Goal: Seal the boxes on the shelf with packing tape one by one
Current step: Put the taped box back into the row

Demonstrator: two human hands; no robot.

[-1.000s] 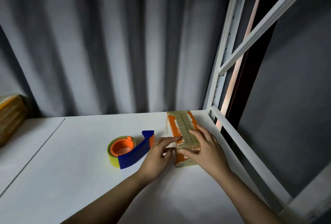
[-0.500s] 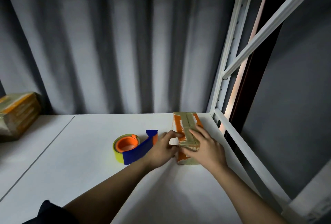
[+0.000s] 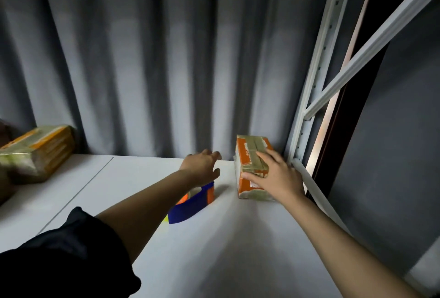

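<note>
At the far left of the shelf [image 3: 71, 202] lies a taped yellow-brown box [image 3: 35, 152], well apart from the hands; whether its seal is complete cannot be told, and nothing of its contents shows. The tape dispenser [image 3: 190, 204], blue with an orange core, sits mid-shelf, half hidden under the forearm. A second ago the left hand [image 3: 202, 166] was pressed against the orange box; now it has lifted away, hovering above the dispenser, its grip loose with fingers spread, holding nothing. The orange box [image 3: 250, 162], closed and banded with tape, stands in the right corner by the rack post [image 3: 307, 126], nearer the curtain than before. The right hand [image 3: 278, 176] rests on its top, fingers flat with the thumb down the near side. That suggests this box is finished and the left-hand one comes next.
</note>
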